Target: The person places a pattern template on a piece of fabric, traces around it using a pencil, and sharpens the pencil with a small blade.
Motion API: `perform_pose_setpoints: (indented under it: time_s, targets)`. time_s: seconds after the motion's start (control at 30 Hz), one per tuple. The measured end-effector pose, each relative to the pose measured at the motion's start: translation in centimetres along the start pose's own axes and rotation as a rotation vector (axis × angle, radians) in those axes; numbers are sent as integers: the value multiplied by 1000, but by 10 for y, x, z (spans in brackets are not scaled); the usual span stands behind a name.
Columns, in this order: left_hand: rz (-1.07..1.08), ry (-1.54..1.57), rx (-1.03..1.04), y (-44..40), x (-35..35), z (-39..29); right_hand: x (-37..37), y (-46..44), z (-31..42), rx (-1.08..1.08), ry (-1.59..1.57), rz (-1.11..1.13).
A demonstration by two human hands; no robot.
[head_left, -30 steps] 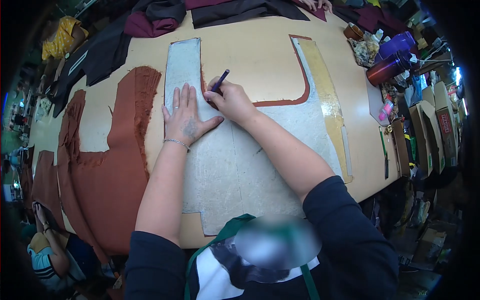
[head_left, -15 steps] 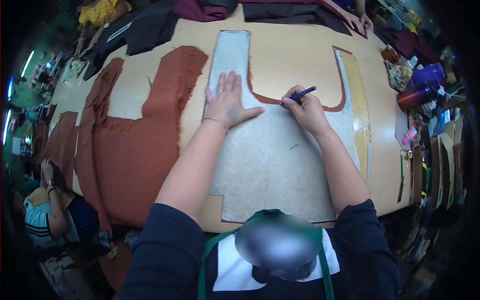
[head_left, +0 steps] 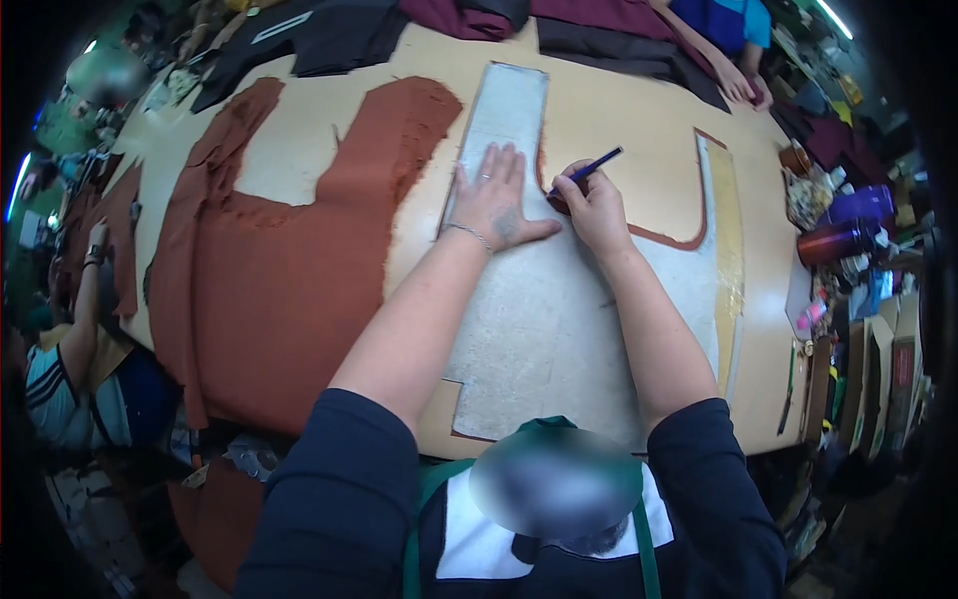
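Head view: the left hand (head_left: 496, 208) lies spread on the pale sheet (head_left: 544, 324), flat on the table (head_left: 619, 110); the right hand (head_left: 591, 208) pinches 1 pen (head_left: 599, 164) at its cutout. The sheet seems light, stiff, maybe slippery; best held by broad palm pressure.

Dark pen (head_left: 602, 163) in right hand (head_left: 596, 210)

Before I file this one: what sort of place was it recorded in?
Likely a garment-cutting workshop: a broad worktable bears rust-brown cloth, a large grey pattern-like sheet with the right hand holding a pen at its edge, and dark fabric along the far side.
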State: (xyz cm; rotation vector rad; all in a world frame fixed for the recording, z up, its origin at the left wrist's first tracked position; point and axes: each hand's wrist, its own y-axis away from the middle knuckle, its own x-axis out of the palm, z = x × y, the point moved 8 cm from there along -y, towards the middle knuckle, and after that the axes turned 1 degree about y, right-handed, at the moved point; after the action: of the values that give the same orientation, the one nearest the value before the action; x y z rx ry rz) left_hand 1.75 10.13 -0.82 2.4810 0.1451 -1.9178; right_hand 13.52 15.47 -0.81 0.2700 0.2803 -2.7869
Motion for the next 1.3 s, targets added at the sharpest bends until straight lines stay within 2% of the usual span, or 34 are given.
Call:
perform_pose_setpoints:
  time_s: [0.17, 0.27, 0.37, 0.47, 0.67, 0.93, 1.03, 1.1, 1.13, 1.2, 1.27, 1.3]
  targets:
    - [23, -53, 2, -1, 0, -3, -85, 33, -11, 9, 212, 51]
    - [53, -86, -5, -1, 2, -5, -137, 48, 3, 103, 228, -100]
    - [108, -139, -34, -4, 2, -13, -171, 54, 1, 16, 149, -234]
    - [92, -153, -33, -4, 3, -8, -159, 48, -12, 9, 31, -234]
    - [77, -136, -42, -4, 3, -6, -68, 17, -29, 31, -113, -71]
    - [70, -140, -37, -5, 4, -4, -10, 11, -6, 8, -20, 109]
    - [64, -137, -37, -4, 5, -5, -38, 24, 7, -96, 191, 110]
    - [66, -140, -36, -4, 4, -5, -80, 34, 7, -1, 420, 121]
    - [70, -143, -39, -4, 4, -5, -106, 39, 5, 95, 412, 100]
    - [85, -152, -45, -4, 5, -5, -145, 41, -6, 76, 305, 71]
    - [103, -167, -49, -4, 5, -7, -158, 43, -17, 143, 303, 70]
    - [115, -175, -53, -5, 5, -8, -152, 42, -10, 129, 405, 86]
